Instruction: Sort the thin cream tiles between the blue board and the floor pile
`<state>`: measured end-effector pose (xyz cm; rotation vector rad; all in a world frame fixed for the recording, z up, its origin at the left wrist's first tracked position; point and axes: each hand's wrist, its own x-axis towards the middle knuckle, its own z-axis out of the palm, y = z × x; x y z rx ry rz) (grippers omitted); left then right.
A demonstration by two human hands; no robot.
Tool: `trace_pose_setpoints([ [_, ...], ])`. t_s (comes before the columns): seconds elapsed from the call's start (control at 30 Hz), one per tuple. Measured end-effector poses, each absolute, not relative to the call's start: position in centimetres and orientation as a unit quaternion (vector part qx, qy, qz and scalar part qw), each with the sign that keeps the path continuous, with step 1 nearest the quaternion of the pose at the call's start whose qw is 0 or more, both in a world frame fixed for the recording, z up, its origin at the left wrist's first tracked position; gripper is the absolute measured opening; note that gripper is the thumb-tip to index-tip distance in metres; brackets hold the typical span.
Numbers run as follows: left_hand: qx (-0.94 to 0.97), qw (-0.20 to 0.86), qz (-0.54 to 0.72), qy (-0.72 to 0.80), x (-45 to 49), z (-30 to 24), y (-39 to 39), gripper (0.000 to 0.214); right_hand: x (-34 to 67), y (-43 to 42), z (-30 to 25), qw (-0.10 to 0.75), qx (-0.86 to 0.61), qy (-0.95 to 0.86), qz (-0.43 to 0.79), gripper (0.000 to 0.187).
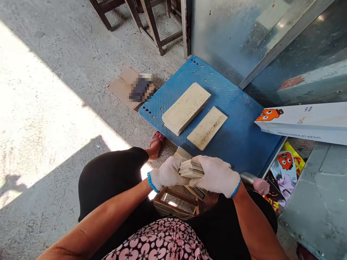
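Observation:
Both my hands wear white knit gloves with blue cuffs. My left hand (169,172) and my right hand (215,174) are closed around opposite ends of a stack of thin pale boards (191,169), held above my lap. Their fingertips underneath are hidden. On the blue board (238,133) just beyond lies a neat pile of rectangular pale boards (187,107). Beside that pile is a smaller pale board (208,128) with dark specks along one side. More thin boards (183,153) show partly behind and below my hands.
A wooden stool or frame (176,202) stands between my legs. To the right are a white paper bag (303,121), a pink-ended cylinder (260,186) and colourful packaging (287,177). Flattened cardboard (126,86) lies on the floor at left. Wooden stools (151,25) and a metal cabinet (217,32) stand behind.

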<state>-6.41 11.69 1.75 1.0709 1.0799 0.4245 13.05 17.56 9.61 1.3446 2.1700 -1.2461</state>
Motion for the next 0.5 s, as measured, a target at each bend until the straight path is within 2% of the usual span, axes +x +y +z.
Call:
trace_pose_setpoints([
  [0.17, 0.551, 0.669, 0.134, 0.480, -8.9, 1.4, 10.2, 0.036, 11.1, 14.0, 7.8, 0.133, 0.453, 0.762, -0.443, 0.044],
  [0.27, 0.649, 0.574, 0.079, 0.494, -10.1, 1.5, 9.9, 0.037, 9.9, 11.9, 6.3, 0.138, 0.461, 0.764, -0.431, 0.044],
  [0.33, 0.695, 0.481, -0.006, 0.535, -10.6, 2.1, 10.2, 0.046, 8.9, 11.2, 5.1, 0.148, 0.467, 0.759, -0.428, 0.045],
  [0.4, 0.697, 0.408, -0.107, 0.579, -11.0, 3.1, 10.8, 0.056, 7.9, 11.1, 3.8, 0.163, 0.479, 0.751, -0.425, 0.040],
  [0.5, 0.662, 0.363, -0.183, 0.630, -11.7, 4.7, 12.0, 0.053, 6.5, 11.6, 1.2, 0.192, 0.506, 0.739, -0.403, 0.037],
])
